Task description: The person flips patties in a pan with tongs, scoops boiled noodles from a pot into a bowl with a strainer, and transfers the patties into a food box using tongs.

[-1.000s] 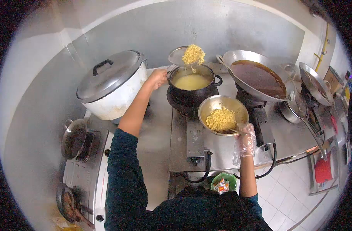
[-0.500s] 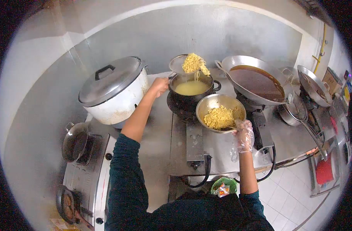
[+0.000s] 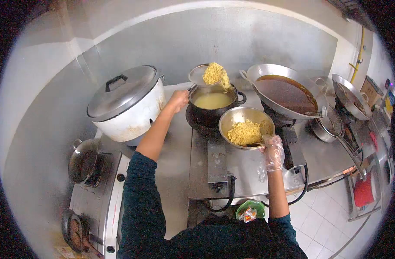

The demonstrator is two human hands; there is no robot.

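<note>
My left hand [image 3: 178,100] is closed round the handle of a strainer [image 3: 196,74]. Yellow noodles [image 3: 213,73] are heaped on the strainer's right side, and some hang over its rim. Below it stands a dark pot [image 3: 206,115] of cloudy yellowish liquid [image 3: 212,101]. In a clear plastic glove, my right hand [image 3: 273,152] grips the near right rim of a metal bowl [image 3: 230,118]. More noodles [image 3: 244,132] lie in this bowl, tilted slightly in front of the pot. A thin utensil handle seems to run from the bowl to the glove; its kind is hidden.
A big lidded white pot [image 3: 132,116] stands to the left. On the right are a wok [image 3: 260,73] of brown liquid, a saucepan [image 3: 325,134] and another wok [image 3: 345,80]. A small pan [image 3: 84,162] sits at far left. Below the counter is a green basin [image 3: 260,207].
The noodles on the strainer have shifted slightly left, and the strands over its rim hang differently. The bowl stays about where it was in my right hand.
</note>
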